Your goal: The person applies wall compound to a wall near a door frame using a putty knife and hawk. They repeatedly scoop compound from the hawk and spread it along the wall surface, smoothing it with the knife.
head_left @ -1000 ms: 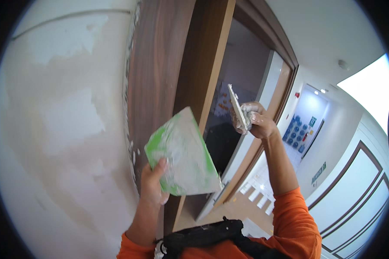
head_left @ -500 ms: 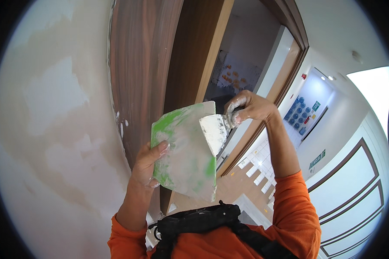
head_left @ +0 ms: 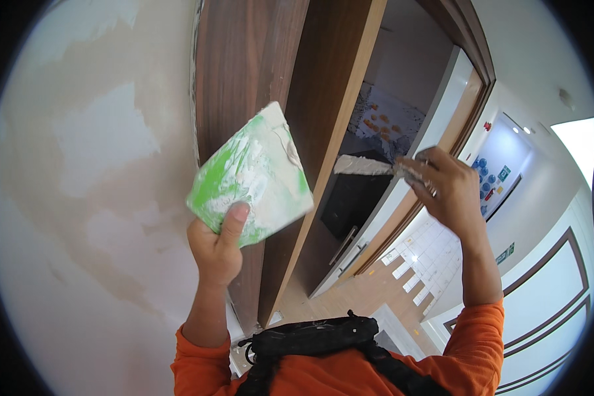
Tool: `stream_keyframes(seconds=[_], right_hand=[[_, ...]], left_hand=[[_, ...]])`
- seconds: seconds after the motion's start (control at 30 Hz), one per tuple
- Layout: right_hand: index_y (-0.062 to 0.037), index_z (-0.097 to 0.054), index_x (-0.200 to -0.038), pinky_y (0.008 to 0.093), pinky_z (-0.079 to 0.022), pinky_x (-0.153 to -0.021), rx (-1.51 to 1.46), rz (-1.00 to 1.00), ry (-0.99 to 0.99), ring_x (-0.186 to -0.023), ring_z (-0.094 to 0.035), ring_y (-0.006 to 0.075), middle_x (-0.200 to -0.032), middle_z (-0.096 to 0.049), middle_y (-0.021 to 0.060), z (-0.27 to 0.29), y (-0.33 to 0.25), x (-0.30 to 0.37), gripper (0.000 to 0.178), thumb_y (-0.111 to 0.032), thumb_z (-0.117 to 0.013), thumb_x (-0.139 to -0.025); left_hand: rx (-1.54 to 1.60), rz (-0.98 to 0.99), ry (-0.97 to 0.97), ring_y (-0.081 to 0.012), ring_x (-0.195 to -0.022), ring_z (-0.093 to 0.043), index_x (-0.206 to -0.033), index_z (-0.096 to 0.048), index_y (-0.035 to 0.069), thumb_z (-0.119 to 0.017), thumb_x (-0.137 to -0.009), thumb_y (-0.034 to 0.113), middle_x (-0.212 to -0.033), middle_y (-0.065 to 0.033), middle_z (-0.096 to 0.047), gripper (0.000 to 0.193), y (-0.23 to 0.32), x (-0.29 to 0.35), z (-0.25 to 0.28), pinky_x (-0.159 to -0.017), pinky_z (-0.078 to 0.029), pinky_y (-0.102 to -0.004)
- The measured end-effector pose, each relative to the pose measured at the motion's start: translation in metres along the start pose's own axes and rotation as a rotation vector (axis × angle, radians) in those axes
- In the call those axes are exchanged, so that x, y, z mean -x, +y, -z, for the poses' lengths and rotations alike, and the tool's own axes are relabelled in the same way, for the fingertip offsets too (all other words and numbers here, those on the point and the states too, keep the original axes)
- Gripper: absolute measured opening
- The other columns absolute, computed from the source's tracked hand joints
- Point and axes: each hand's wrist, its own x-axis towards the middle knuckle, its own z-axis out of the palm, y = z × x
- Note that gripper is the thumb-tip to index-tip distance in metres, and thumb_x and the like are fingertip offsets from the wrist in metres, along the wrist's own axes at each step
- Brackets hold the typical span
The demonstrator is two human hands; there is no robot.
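Observation:
My left hand (head_left: pixel 219 247) grips a flat green plastering board (head_left: pixel 211 179) by its lower left edge, thumb on top. Streaks of white filler (head_left: pixel 270 152) cover much of the board, thickest toward its upper right side. To the right, my right hand (head_left: pixel 445 188) is closed around the handle of a putty knife (head_left: pixel 364 165). Its blade, coated in filler and turned nearly edge-on, points left toward the board without touching it. Most of the knife's handle is hidden by my fingers.
At left stands a wall (head_left: pixel 105 132) with patches of filler. Beside it runs brown wood panelling (head_left: pixel 244 72) with a door frame. A white-edged door (head_left: pixel 402 198) stands ajar behind my right hand. A black bag (head_left: pixel 313 335) hangs at my front.
The putty knife has come off the board and moved right, its blade turning edge-on. The board has tilted and moved up to the left. The view has shifted slightly.

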Motion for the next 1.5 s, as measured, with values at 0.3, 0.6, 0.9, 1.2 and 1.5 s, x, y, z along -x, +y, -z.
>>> stream_keyframes(seconds=[0.3,0.6,0.9,1.2,1.5], right_hand=[[-0.0208,-0.079,-0.115,0.0314,-0.055,-0.064,0.167,0.149,0.225,-0.075,-0.064,0.0151,-0.096,-0.066,0.0016,0.014,-0.039,-0.015,0.041,-0.011,-0.084,-0.075],[-0.0221,-0.077,-0.116,0.0299,-0.052,-0.059,0.209,0.181,0.47,-0.076,-0.064,0.0142,-0.095,-0.065,-0.0001,0.032,-0.022,-0.029,0.045,-0.015,-0.084,-0.072],[-0.0155,-0.07,-0.122,0.0401,-0.056,-0.085,0.727,0.031,0.72,-0.103,-0.072,0.0254,-0.114,-0.074,0.0078,0.192,0.018,-0.19,0.034,-0.029,-0.073,-0.092],[-0.0069,-0.076,-0.089,0.0484,-0.057,-0.075,0.942,0.064,0.784,-0.087,-0.073,0.0361,-0.088,-0.075,0.0156,0.278,-0.016,-0.325,0.014,-0.019,-0.07,-0.085],[-0.0042,-0.077,-0.09,0.0475,-0.058,-0.077,1.071,0.004,0.807,-0.092,-0.074,0.0358,-0.092,-0.075,0.0189,0.289,-0.03,-0.37,0.019,-0.022,-0.07,-0.086]], left_hand=[[-0.408,-0.407,-0.067,-0.0228,-0.086,-0.075,-0.113,-0.073,-0.003,-0.07,-0.093,0.004,-0.105,-0.0166,-0.076,0.022,-0.005,0.006,-0.022,-0.074,-0.058,-0.0291],[-0.66,-0.437,-0.101,-0.0273,-0.069,-0.072,-0.106,-0.074,0.001,-0.07,-0.09,0.005,-0.088,-0.0144,-0.074,0.017,-0.014,-0.001,-0.02,-0.061,-0.057,-0.034],[-0.705,-0.563,-0.239,-0.0292,-0.063,-0.071,-0.093,-0.075,0.003,-0.07,-0.091,0.018,-0.077,-0.0127,-0.073,0.016,-0.059,-0.02,0.003,-0.059,-0.058,-0.0375],[-0.787,-0.765,-0.228,-0.0204,-0.065,-0.071,-0.096,-0.075,0.008,-0.072,-0.087,0.02,-0.084,-0.0042,-0.074,0.015,-0.072,-0.024,0.015,-0.056,-0.057,-0.0319],[-0.759,-0.777,-0.246,-0.02,-0.065,-0.07,-0.098,-0.075,0.008,-0.074,-0.081,0.018,-0.082,-0.0042,-0.073,0.02,-0.076,-0.023,0.02,-0.057,-0.057,-0.0312]])
